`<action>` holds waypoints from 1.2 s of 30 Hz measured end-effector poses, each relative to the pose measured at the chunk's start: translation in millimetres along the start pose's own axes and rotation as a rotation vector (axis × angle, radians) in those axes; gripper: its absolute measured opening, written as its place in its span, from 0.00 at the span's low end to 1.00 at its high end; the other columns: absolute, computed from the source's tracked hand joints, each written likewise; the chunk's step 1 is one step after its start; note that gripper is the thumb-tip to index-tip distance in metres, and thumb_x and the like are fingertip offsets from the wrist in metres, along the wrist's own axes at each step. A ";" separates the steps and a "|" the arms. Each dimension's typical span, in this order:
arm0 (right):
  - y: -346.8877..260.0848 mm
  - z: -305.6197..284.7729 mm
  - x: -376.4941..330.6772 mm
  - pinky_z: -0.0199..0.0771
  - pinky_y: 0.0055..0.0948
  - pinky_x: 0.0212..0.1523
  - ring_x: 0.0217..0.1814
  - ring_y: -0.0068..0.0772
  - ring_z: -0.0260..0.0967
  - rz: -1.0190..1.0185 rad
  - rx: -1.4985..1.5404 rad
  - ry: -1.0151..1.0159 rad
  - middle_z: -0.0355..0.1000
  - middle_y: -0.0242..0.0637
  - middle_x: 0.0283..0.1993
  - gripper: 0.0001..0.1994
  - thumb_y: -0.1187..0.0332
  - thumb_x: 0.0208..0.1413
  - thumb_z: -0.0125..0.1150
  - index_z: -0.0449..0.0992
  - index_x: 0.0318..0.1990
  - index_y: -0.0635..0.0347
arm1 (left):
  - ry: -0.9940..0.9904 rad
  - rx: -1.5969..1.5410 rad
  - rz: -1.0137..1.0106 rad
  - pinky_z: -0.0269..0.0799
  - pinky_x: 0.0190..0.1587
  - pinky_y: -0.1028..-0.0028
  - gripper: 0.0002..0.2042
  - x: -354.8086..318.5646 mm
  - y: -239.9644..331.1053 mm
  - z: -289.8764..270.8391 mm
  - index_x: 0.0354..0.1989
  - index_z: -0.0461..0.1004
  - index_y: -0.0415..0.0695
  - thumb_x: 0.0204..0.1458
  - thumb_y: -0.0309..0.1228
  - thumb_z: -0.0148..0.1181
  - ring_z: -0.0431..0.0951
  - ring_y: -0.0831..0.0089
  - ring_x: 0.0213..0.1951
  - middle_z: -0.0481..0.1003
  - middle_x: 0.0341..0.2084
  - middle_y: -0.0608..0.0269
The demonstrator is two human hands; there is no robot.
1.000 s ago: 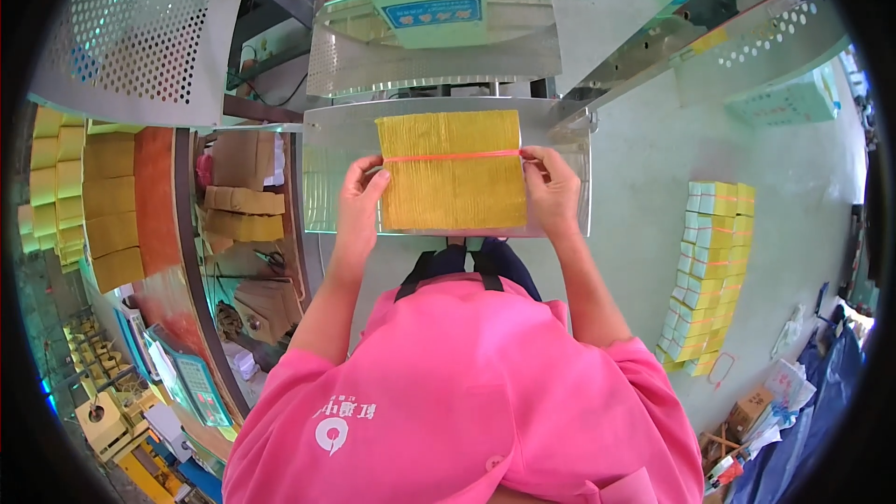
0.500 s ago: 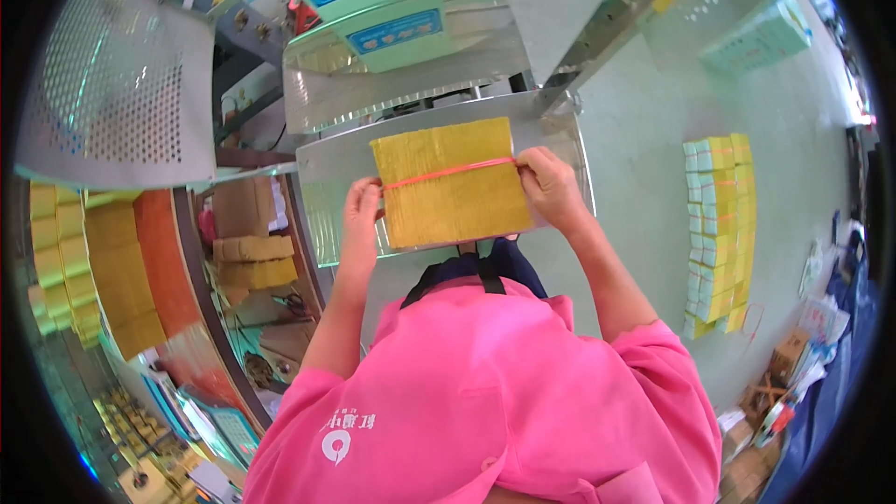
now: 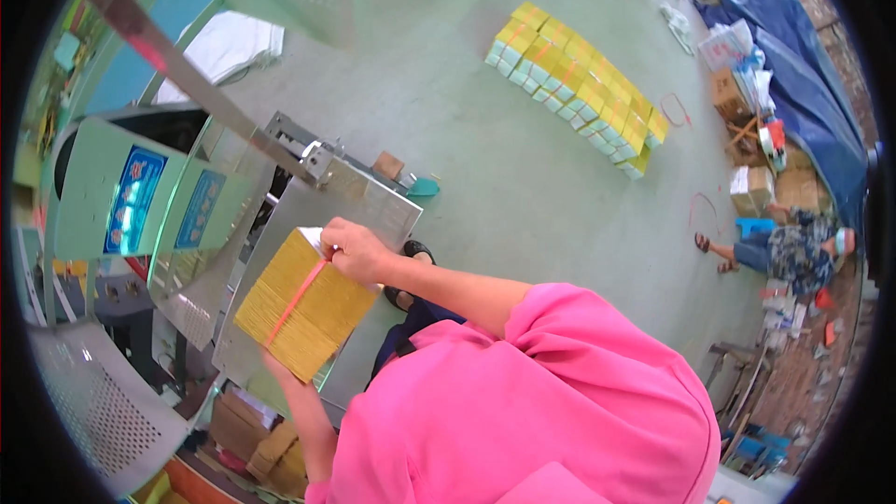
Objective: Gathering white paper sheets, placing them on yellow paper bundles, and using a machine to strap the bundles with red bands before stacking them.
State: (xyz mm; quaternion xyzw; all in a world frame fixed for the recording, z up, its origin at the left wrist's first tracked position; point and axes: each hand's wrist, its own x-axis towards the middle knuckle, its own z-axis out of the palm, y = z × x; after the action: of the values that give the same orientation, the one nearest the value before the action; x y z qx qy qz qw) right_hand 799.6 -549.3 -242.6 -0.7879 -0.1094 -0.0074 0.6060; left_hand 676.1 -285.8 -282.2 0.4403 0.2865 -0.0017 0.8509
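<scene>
A thick bundle of yellow paper (image 3: pixel 297 319), bound by a pinkish-red strap (image 3: pixel 297 302), is between my hands over the metal machine table (image 3: pixel 378 203). My right hand (image 3: pixel 355 250) is closed at the bundle's far right end, where the strap goes over the edge and a white side shows. At the opposite end my left hand (image 3: pixel 278 370) holds the bundle from below. Its fingers are hidden behind the paper; only the wrist and forearm show clearly.
Strapped yellow bundles (image 3: pixel 583 84) stand in rows on the floor. A perforated metal guard (image 3: pixel 103 411) and green machine panel (image 3: pixel 126 191) flank the table at left. A seated person (image 3: pixel 793 254) is at far right, near cardboard boxes (image 3: pixel 733 93) and a blue tarp (image 3: pixel 803 84).
My view has swung right, bringing the floor bundles and the seated person into sight. The bundle is now tilted, and my left hand has gone mostly behind it.
</scene>
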 end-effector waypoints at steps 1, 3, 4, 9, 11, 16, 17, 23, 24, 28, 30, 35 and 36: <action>1.8 -6.6 -4.8 0.70 0.38 0.39 0.39 0.46 0.70 0.012 -0.005 -0.056 0.70 0.42 0.34 0.05 0.80 0.42 0.53 0.71 0.28 0.59 | 0.068 -0.001 -0.031 0.77 0.50 0.57 0.26 -3.7 -0.7 6.8 0.62 0.62 0.39 0.64 0.47 0.42 0.75 0.55 0.52 0.69 0.55 0.50; -2.5 -24.7 -5.4 0.71 0.39 0.41 0.41 0.47 0.71 0.140 -0.054 -0.203 0.72 0.44 0.35 0.04 0.74 0.48 0.54 0.74 0.31 0.58 | 0.073 0.075 -0.049 0.76 0.50 0.58 0.27 -8.9 3.9 -6.4 0.63 0.60 0.40 0.64 0.47 0.42 0.74 0.55 0.53 0.68 0.56 0.50; 2.4 -27.9 -7.9 0.71 0.39 0.41 0.41 0.47 0.71 0.152 -0.064 -0.180 0.72 0.44 0.35 0.04 0.74 0.48 0.54 0.74 0.31 0.58 | 0.100 0.143 -0.059 0.76 0.50 0.59 0.27 -13.0 6.5 -0.7 0.65 0.59 0.42 0.64 0.48 0.42 0.74 0.55 0.53 0.67 0.58 0.51; 27.1 3.1 -12.9 0.69 0.44 0.51 0.50 0.52 0.71 0.365 -0.194 -0.242 0.75 0.47 0.47 0.18 0.58 0.61 0.43 0.76 0.44 0.60 | 0.154 0.203 -0.091 0.78 0.45 0.62 0.27 -27.5 12.5 43.7 0.63 0.62 0.41 0.64 0.48 0.41 0.76 0.58 0.50 0.70 0.55 0.53; 20.1 -13.9 -26.1 0.68 0.44 0.53 0.51 0.52 0.70 0.412 -0.120 -0.208 0.75 0.47 0.47 0.19 0.58 0.62 0.42 0.76 0.45 0.60 | 0.169 0.266 -0.072 0.78 0.45 0.63 0.27 -33.4 4.7 59.1 0.63 0.61 0.41 0.64 0.49 0.41 0.76 0.57 0.50 0.70 0.55 0.53; 21.3 -97.1 -96.3 0.67 0.42 0.56 0.53 0.51 0.70 0.381 0.108 0.232 0.75 0.47 0.49 0.17 0.60 0.60 0.47 0.78 0.46 0.60 | -0.035 0.214 -0.168 0.75 0.50 0.61 0.26 -80.6 -39.5 129.5 0.61 0.64 0.41 0.64 0.49 0.39 0.74 0.59 0.52 0.70 0.54 0.53; 42.1 -117.5 -115.0 0.64 0.37 0.61 0.59 0.48 0.67 0.429 0.190 0.180 0.72 0.46 0.56 0.19 0.59 0.60 0.50 0.76 0.54 0.58 | -0.063 0.227 -0.170 0.75 0.50 0.61 0.26 -91.7 -54.5 146.8 0.61 0.64 0.41 0.64 0.49 0.39 0.74 0.59 0.52 0.70 0.54 0.53; 65.6 -271.6 -273.5 0.60 0.30 0.64 0.64 0.30 0.62 0.616 0.686 0.475 0.67 0.35 0.63 0.21 0.61 0.67 0.44 0.66 0.63 0.59 | -0.344 0.319 -0.306 0.71 0.54 0.60 0.26 -141.2 -177.8 255.1 0.59 0.66 0.41 0.64 0.50 0.38 0.74 0.59 0.52 0.72 0.53 0.56; 75.6 -299.7 -304.9 0.60 0.30 0.64 0.64 0.29 0.62 0.642 0.761 0.554 0.65 0.34 0.63 0.21 0.61 0.68 0.44 0.64 0.65 0.58 | -0.404 0.389 -0.346 0.71 0.54 0.61 0.26 -165.4 -206.3 294.6 0.59 0.67 0.42 0.65 0.50 0.39 0.74 0.60 0.52 0.72 0.53 0.57; 103.8 -390.4 -425.9 0.65 0.28 0.58 0.59 0.26 0.65 0.641 1.005 0.901 0.68 0.34 0.59 0.23 0.56 0.67 0.46 0.66 0.63 0.61 | -0.571 0.815 -0.437 0.73 0.51 0.65 0.24 -210.0 -312.7 379.0 0.58 0.68 0.42 0.65 0.49 0.41 0.75 0.65 0.50 0.73 0.51 0.61; 103.2 -425.5 -481.5 0.67 0.28 0.57 0.57 0.26 0.66 0.615 0.960 1.071 0.69 0.34 0.57 0.24 0.54 0.67 0.47 0.66 0.62 0.61 | -0.633 0.862 -0.491 0.73 0.50 0.67 0.23 -254.3 -368.0 444.9 0.57 0.68 0.42 0.65 0.48 0.41 0.75 0.66 0.50 0.74 0.50 0.62; 86.8 -459.7 -593.0 0.73 0.29 0.51 0.51 0.26 0.70 0.467 1.169 1.430 0.71 0.35 0.52 0.28 0.46 0.63 0.50 0.68 0.60 0.60 | -1.028 1.010 -0.948 0.72 0.49 0.69 0.21 -321.0 -478.9 527.0 0.52 0.70 0.40 0.64 0.45 0.40 0.74 0.68 0.47 0.73 0.47 0.58; 90.6 -459.2 -611.5 0.74 0.30 0.49 0.51 0.27 0.71 0.496 1.183 1.529 0.71 0.35 0.51 0.28 0.46 0.62 0.50 0.68 0.59 0.59 | -1.039 1.024 -0.949 0.72 0.49 0.69 0.21 -323.9 -504.8 531.6 0.52 0.70 0.40 0.64 0.45 0.40 0.74 0.68 0.47 0.73 0.47 0.58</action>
State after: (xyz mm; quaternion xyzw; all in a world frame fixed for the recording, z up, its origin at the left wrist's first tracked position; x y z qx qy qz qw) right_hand 274.8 -1110.4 -295.3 -0.1435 0.4917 -0.3300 0.7929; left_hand 535.0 -1074.5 -263.3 0.5465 -0.0207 -0.6856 0.4805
